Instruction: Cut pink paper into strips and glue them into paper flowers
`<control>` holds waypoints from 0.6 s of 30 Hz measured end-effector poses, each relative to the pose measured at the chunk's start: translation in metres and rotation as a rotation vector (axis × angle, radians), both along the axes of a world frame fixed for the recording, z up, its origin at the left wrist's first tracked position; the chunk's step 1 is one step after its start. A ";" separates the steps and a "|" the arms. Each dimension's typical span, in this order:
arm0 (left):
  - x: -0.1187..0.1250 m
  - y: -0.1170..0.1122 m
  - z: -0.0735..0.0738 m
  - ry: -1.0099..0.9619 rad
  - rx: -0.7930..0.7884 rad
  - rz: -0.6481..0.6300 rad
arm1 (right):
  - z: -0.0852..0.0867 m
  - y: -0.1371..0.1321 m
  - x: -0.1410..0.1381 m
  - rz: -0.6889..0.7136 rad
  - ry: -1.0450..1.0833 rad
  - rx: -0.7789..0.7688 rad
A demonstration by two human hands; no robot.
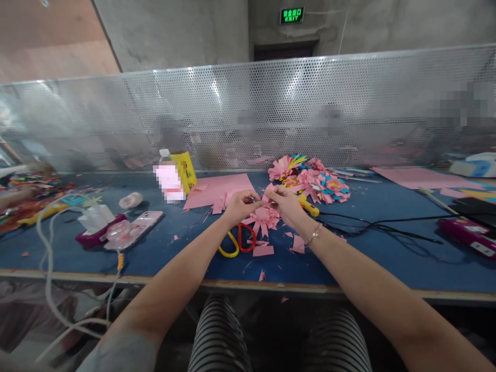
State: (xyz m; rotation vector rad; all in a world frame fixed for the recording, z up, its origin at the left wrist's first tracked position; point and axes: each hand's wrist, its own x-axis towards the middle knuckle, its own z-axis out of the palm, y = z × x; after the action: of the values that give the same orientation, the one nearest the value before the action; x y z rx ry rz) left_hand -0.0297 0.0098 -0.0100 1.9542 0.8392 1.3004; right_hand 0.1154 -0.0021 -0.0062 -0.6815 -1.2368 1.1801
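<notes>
My left hand [241, 205] and my right hand [285, 205] meet over the blue table [387, 248], both pinching a small pink paper piece [266, 199] between fingertips. Right below them lies a pink paper flower [263, 218] with cut petals. Scissors with a yellow and a red handle [240, 243] rest on the table just under my left wrist. Pink paper scraps [263, 250] lie scattered around. A bracelet sits on my right wrist.
A pile of finished pink, blue and yellow paper flowers [313, 181] sits behind my hands. Pink sheets [220, 190], a yellow box [185, 170], a bottle, a tape roll [130, 200], a phone [141, 225] and black cables [380, 225] lie about. A perforated metal screen [271, 103] closes the far edge.
</notes>
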 end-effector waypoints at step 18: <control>0.004 0.002 -0.002 -0.080 -0.091 0.018 | 0.000 0.000 -0.001 0.135 0.154 -0.129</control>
State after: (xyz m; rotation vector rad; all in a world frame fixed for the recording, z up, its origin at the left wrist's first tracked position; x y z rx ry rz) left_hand -0.0255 0.0116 -0.0116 1.8158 0.8630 1.3182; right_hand 0.1145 -0.0021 -0.0058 -0.5970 -1.0968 1.4072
